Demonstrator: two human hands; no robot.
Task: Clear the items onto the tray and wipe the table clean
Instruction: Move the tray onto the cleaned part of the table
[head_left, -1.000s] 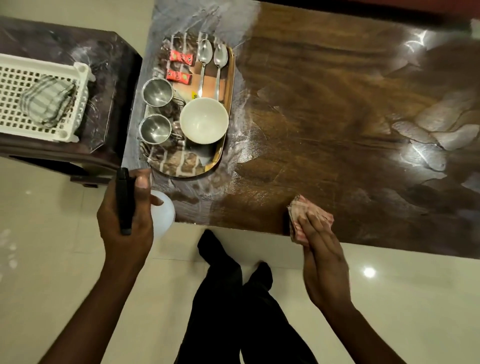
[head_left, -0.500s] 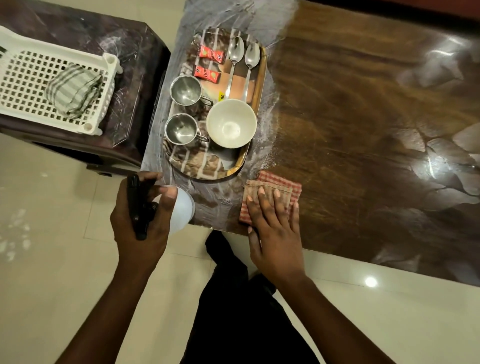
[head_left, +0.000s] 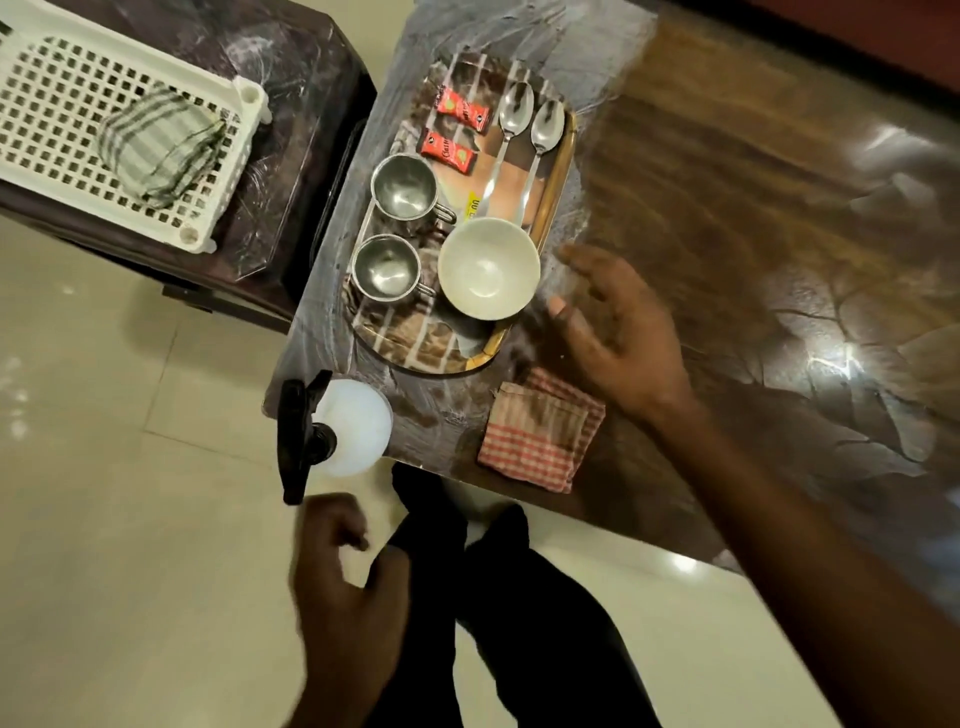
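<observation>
On the table's left end: everything sits here.
Table (head_left: 753, 218): dark glossy wood, smeared pale around the tray.
Tray (head_left: 558, 171): carries a white bowl (head_left: 488, 267), two steel cups (head_left: 405, 184), two spoons (head_left: 514, 111) and two red sachets (head_left: 457, 111).
Right hand (head_left: 618, 332): open, fingers spread, empty, over the table just beside the tray's right edge.
Left hand (head_left: 343, 587): loosely curled, holding nothing, below the table edge.
Cloth (head_left: 540, 431): red checked, folded, flat near the front edge.
Spray bottle (head_left: 337, 426): white, black trigger, upright on the front corner.
</observation>
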